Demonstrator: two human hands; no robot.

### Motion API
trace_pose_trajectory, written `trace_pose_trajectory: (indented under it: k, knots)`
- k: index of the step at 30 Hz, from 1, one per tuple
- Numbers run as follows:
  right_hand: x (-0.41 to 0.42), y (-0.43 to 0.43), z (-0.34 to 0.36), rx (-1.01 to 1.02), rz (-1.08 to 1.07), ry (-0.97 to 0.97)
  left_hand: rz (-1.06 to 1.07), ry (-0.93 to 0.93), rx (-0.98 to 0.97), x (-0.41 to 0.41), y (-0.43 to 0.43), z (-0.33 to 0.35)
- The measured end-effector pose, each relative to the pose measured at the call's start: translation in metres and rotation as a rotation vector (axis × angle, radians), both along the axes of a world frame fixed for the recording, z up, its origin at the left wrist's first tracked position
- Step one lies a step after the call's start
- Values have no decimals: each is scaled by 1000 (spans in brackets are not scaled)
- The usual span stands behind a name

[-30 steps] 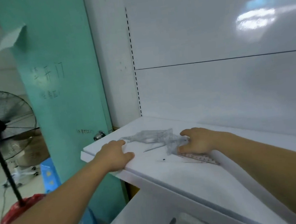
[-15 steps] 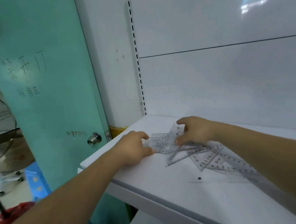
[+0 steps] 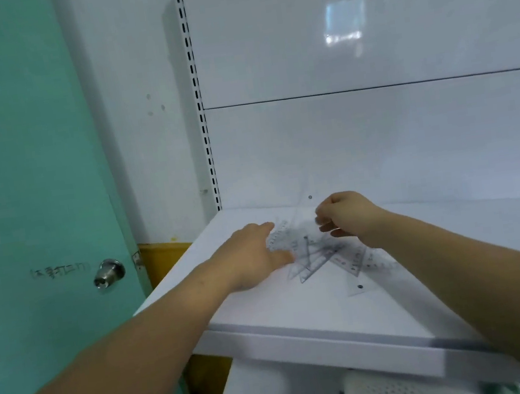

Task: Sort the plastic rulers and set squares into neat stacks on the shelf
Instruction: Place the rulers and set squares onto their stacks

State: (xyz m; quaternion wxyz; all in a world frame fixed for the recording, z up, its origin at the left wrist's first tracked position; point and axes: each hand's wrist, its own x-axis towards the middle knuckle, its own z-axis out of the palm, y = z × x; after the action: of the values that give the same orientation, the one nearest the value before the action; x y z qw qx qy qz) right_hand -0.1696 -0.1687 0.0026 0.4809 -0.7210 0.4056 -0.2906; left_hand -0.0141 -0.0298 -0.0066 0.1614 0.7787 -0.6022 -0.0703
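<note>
On shelf (image 3: 301,323): left hand (image 3: 250,257) fingers straight atop ruler pile (image 3: 321,256); right hand (image 3: 347,215) fingers pinch raised set square (image 3: 307,207).

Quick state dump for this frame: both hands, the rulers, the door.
pile, rulers and set squares jumbled, overlapping, lying on the shelf
left hand, open, fingers flat on the pile's left edge
right hand, grip pinching a clear set square
clear set square, tilted up, raised off the shelf
door, cannot tell whether latched
</note>
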Motion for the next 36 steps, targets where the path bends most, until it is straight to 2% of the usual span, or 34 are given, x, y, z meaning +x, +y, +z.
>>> trace_pose_trajectory:
  k: [3, 5, 7, 9, 12, 13, 16, 19, 21, 28, 36]
  knots:
    - [-14, 7, 2, 60, -106, -137, -21, -61, 62, -8, -17, -10]
    - [-23, 7, 4, 58, -148, -191, 3, -48, -5, -6, -21, -12]
    - [-32, 6, 7, 14, -149, -159, 33, -20, -54, -4, -22, -9]
    - [-36, 4, 5, -107, -139, -31, 51, -2, -76, -4, -22, -5]
    - [-35, 0, -1, -386, -99, 291, 61, -10, -81, -15, -17, -2]
    - [-35, -1, -3, -419, -69, 367, 58, -42, -60, -20, -16, -1]
    - [-37, -1, -8, -343, 75, 489, 52, -105, -13, -23, -14, -1]
    - [-44, 2, -9, -434, 181, 565, 56, -12, -20, -16, -12, 2]
    - [-46, 3, -10, -512, 213, 547, 69, 41, -46, -13, -10, 3]
    - [-46, 10, -9, -534, 110, 476, 103, 37, -247, -9, -6, 2]
    - [-55, 18, -13, -498, 57, 441, 75, 20, -298, -7, -4, 0]
